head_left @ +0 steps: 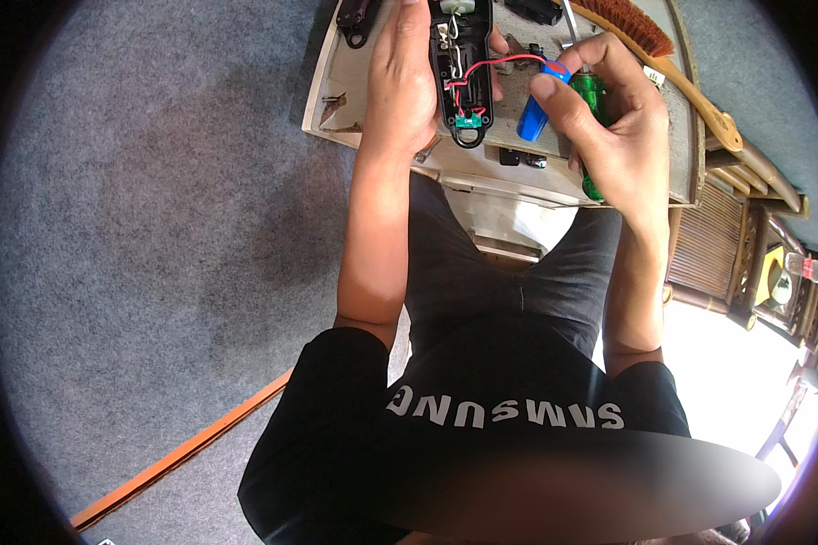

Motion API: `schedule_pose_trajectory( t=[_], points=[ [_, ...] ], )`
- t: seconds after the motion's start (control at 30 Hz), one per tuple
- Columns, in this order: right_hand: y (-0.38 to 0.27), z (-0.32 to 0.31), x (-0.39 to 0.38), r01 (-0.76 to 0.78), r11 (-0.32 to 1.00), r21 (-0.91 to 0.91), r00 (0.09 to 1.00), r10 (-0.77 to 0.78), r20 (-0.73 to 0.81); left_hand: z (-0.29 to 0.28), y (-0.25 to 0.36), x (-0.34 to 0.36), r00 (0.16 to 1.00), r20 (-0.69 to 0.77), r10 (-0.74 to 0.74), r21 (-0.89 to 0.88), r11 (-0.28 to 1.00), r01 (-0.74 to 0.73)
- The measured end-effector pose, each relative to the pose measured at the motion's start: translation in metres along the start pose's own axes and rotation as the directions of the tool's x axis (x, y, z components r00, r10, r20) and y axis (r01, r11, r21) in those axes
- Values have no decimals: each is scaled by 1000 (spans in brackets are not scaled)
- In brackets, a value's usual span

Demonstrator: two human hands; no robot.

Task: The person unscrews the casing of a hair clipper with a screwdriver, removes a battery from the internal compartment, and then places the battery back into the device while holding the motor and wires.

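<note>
My left hand (407, 77) grips an opened black device shell (462, 68) with red and black wires and a small green circuit board (468, 121) at its lower end. My right hand (609, 118) holds a green-handled screwdriver (592, 100) in the palm, its metal shaft pointing up, while thumb and fingers pinch a blue cylindrical battery cell (535, 113) that hangs from the shell by a red wire (509, 60). Both hands hover above a small worn table (686, 136).
On the table lie a wooden-handled brush (673, 64), black parts (536, 9), another black piece (354, 20) at the far left, and small black bits (521, 159) near the front edge. Grey carpet (154, 227) lies left; an orange strip (182, 454) crosses it. Wooden furniture (736, 236) stands right.
</note>
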State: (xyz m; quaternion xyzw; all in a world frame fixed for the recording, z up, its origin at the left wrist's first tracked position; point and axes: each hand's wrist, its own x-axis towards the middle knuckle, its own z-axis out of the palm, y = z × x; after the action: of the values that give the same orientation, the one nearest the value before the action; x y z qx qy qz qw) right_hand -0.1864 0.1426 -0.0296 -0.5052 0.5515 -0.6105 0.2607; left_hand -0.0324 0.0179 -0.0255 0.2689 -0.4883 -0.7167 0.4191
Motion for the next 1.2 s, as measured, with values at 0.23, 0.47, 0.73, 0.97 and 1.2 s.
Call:
schedule_pose_trajectory(
  t=[0.23,0.47,0.73,0.97,1.2],
  points=[
    [-2,2,1,-38,999,11,999,38,-9,-1,0,1,999,-47,6,19,1000,-5],
    [0,2,1,-14,999,-31,1000,13,-10,-2,-1,1,999,-27,26,26,999,-25],
    [2,3,3,35,997,-69,999,-37,-29,-4,-1,2,1000,4,29,20,999,-29],
    [8,3,4,105,990,-94,994,-101,50,0,-1,3,998,-21,52,3,999,-52],
    [5,3,4,116,989,-88,993,-118,-14,-3,1,1,999,-24,24,62,998,-23]
  ],
)
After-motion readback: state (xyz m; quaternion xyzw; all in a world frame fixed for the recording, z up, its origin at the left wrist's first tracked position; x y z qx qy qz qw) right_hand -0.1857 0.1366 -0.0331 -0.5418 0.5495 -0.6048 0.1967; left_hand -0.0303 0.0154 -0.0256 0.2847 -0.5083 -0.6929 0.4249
